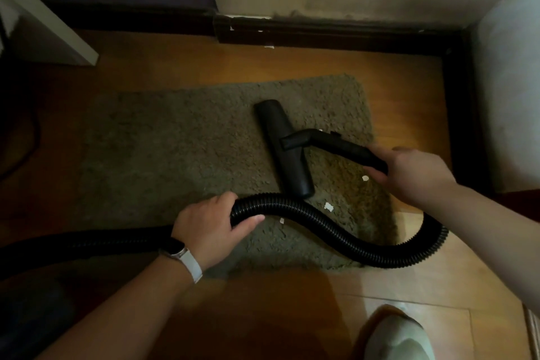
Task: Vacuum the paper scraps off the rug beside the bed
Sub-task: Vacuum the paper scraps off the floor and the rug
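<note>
Paper scraps lay on the right part of the rug [175,149]: one scrap [365,178] near the right edge just under the right hand, a second scrap [329,206] toward the near right corner just beyond the hose, and a third scrap [282,221] touching the hose's near side. A tiny fourth scrap [320,130] showed just behind the handle tube. The black floor nozzle [285,149] sat flat on the rug, right of centre, its long body running from the far edge toward the near one. The curved handle tube [336,146] joined the nozzle at mid-length and ran toward the rug's right edge. The right hand [409,172] gripped the tube's end, fingers curled round it. The ribbed black hose [321,222] looped off the right edge onto the wood floor [263,316], came back across the near part of the rug and went off to the left. The left hand [207,228] held the hose near the rug's near edge, fingers and thumb wrapped round it, with a white-strapped watch [181,257] on the wrist. Beyond the far edge ran a dark baseboard [321,35] with one more white bit [268,46] on the floor beside it. A pale bed side [511,96] stood right of the rug, white furniture [43,23] far left, and a light slipper toe [397,336] at the bottom right.
</note>
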`<state>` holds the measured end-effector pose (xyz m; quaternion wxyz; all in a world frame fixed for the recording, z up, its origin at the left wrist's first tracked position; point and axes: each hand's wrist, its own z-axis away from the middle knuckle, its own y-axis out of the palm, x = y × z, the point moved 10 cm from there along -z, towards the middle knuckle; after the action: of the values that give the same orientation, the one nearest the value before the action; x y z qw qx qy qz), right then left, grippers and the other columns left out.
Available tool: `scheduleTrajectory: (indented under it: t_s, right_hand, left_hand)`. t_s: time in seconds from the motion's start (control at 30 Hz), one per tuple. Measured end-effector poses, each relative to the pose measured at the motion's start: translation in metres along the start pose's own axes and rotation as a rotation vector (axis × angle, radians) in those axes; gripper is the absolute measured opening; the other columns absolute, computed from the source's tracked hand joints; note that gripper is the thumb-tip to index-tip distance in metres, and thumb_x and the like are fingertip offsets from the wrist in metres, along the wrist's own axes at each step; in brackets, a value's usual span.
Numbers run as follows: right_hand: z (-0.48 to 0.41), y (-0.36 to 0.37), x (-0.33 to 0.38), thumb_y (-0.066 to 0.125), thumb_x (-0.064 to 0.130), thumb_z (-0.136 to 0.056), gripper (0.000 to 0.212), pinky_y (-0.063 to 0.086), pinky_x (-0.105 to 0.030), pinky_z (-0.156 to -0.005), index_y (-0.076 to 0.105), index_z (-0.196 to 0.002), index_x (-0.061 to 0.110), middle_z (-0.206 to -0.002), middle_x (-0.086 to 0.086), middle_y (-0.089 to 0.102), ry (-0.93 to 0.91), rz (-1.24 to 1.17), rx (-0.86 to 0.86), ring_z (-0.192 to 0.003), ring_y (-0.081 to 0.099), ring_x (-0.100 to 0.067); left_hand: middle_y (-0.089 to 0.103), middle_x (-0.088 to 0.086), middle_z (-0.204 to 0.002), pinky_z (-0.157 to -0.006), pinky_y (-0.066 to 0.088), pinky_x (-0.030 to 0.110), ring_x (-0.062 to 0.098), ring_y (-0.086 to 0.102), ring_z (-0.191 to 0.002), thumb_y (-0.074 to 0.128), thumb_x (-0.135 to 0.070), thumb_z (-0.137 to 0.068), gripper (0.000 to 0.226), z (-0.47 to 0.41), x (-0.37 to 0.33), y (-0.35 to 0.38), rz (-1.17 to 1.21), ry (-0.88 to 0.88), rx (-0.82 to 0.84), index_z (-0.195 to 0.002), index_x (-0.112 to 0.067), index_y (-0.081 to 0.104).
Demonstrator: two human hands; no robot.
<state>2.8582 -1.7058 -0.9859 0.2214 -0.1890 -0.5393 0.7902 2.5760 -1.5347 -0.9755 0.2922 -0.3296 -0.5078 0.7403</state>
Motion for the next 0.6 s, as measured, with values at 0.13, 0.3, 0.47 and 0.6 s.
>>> scheduleTrajectory:
  t_s: [0.13,0.3,0.47,0.6]
  right_hand:
    - [0.001,0.004,-0.006,0.041,0.064,-0.093,0.058,0.049,-0.027,-0.052,0.034,-0.146,0.043,-0.079,0.010,0.048,0.002,-0.028,-0.024,-0.068,0.057,-0.017]
    - [0.016,-0.002,-0.047,0.048,0.061,-0.089,0.053,0.052,-0.032,-0.054,0.046,-0.139,0.042,-0.074,0.006,0.055,0.103,-0.192,-0.096,-0.065,0.057,-0.020]
    - [0.037,-0.010,-0.100,0.057,0.048,-0.094,0.044,0.053,-0.035,-0.056,0.053,-0.135,0.033,-0.069,0.003,0.056,0.287,-0.326,-0.146,-0.059,0.054,-0.022]
    - [0.047,0.003,-0.116,0.055,0.048,-0.095,0.038,0.056,-0.036,-0.056,0.053,-0.131,0.036,-0.070,0.006,0.059,0.332,-0.371,-0.085,-0.058,0.057,-0.016]
  left_hand:
    - [0.057,-0.012,-0.076,-0.046,0.034,0.020,0.009,0.056,-0.063,0.008,-0.091,-0.069,0.083,0.002,-0.002,0.006,-0.015,0.076,-0.027,-0.101,-0.030,0.055]
    - [0.058,-0.012,-0.073,-0.047,0.036,0.020,0.010,0.057,-0.063,0.008,-0.093,-0.068,0.086,0.010,0.000,0.009,0.070,0.116,-0.057,-0.097,-0.031,0.059]
    - [0.049,-0.017,-0.064,-0.044,0.035,0.020,0.008,0.053,-0.054,0.014,-0.092,-0.072,0.081,0.009,-0.003,0.003,0.113,0.155,-0.104,-0.091,-0.030,0.062]
    - [0.050,-0.017,-0.063,-0.045,0.036,0.020,0.007,0.054,-0.055,0.013,-0.093,-0.069,0.080,0.010,-0.007,0.004,0.114,0.163,-0.104,-0.089,-0.033,0.060]
